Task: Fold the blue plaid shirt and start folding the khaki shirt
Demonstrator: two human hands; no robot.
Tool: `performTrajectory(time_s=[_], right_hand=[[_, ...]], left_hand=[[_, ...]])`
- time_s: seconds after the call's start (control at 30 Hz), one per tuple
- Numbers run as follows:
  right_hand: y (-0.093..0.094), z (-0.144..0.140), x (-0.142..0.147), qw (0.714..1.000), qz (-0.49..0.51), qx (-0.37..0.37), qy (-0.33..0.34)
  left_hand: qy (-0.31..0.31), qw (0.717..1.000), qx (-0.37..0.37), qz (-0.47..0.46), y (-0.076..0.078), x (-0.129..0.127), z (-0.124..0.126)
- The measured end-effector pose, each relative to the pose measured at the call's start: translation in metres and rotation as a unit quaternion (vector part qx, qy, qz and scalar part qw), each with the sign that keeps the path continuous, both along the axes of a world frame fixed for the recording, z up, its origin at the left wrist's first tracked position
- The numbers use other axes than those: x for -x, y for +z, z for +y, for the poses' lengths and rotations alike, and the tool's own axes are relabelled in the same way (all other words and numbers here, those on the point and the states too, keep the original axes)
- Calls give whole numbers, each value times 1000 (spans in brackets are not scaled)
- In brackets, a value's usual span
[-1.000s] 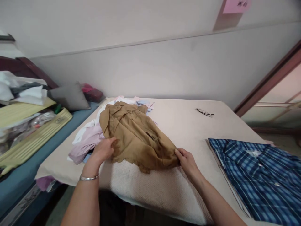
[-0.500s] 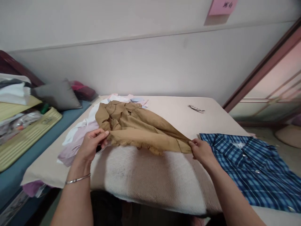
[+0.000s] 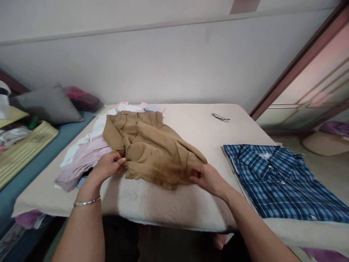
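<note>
My left hand [image 3: 106,167] pinches the edge of a brown garment [image 3: 152,143]; my right hand [image 3: 209,179] curls at its opposite corner — blurred, can't tell if gripping. It lies between my fingers — wrinkled, frilly hem [image 3: 151,180] nearside, folded flap [image 3: 112,133] just beyond left fingertips [image 3: 123,160].

Wearing a slim silver bangle [image 3: 87,202] around the left wrist, its narrow, smooth metal band gleaming palely along the front edge. Showing a bare left hand [image 3: 107,168] just beyond the bangle and an uncovered left forearm [image 3: 81,233] widening below it. Baring the right hand [image 3: 207,178] and right forearm [image 3: 248,222] too, right of the bangle. Wearing dark legwear [image 3: 120,236] lower right of the bangle, blurring into shadow.
</note>
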State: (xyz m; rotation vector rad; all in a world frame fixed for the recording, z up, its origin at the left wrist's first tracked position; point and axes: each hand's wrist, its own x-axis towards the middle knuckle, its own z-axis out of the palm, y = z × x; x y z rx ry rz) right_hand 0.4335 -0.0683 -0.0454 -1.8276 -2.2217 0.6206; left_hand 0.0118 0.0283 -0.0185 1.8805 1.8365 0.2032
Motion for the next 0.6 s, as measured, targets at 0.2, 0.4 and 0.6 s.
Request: performTrajectory(time_s=[0.2, 0.4, 0.6], right_hand=[[-18, 1, 17, 994, -68, -39, 78], [-28, 10, 17, 996, -47, -54, 56], [-23, 18, 2, 964, 261, 43, -9]], left_hand=[[101, 971, -12, -217, 11, -14, -5], [207, 865, 4, -456, 30, -28, -9], [201, 793, 49, -573, 43, -23, -15]])
